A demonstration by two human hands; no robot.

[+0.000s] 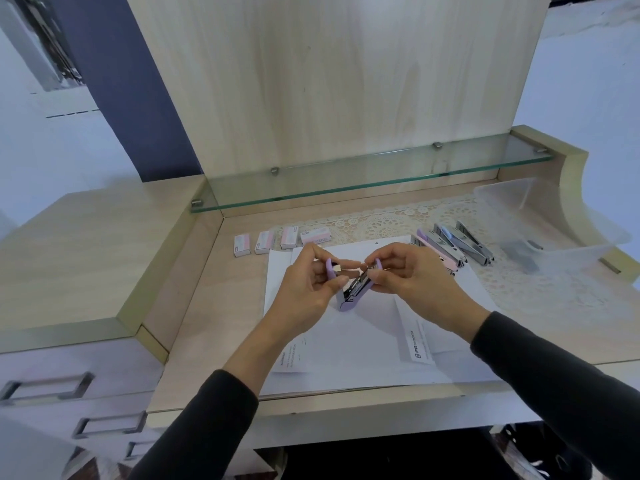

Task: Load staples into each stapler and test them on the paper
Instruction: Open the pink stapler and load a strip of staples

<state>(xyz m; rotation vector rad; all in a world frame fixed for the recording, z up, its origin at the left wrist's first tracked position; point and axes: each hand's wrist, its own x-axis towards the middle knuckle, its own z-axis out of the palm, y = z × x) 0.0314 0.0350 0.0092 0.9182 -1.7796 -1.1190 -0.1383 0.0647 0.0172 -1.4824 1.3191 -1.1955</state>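
Head view: the left grip (311, 282) pinches one lilac arm of the purple stapler (349, 303) between thumb and fingers. A small pale block, probably a staple strip (337, 268), sits at its fingertips. The right grip (408, 275) pinches the other arm, so both hands are grasping the stapler.

The stapler is spread into a V, with the hinge down at 6 o'clock and the metal channel facing up. I judge this is so the strip can be laid into the channel. It is over the middle of the paper (346, 344), handy for the test; whether the hinge rests on the sheet I cannot tell.

Both wrists bend inward and the fingertips nearly meet. The dark-sleeved forearms come in from 7 and 5 o'clock.

Farther out on the desk (194, 323), four staple boxes (284, 239) stand in a row at 11 o'clock. More staplers (453, 247) lie side by side at 2 o'clock, with a clear tub (540, 216) beyond them.
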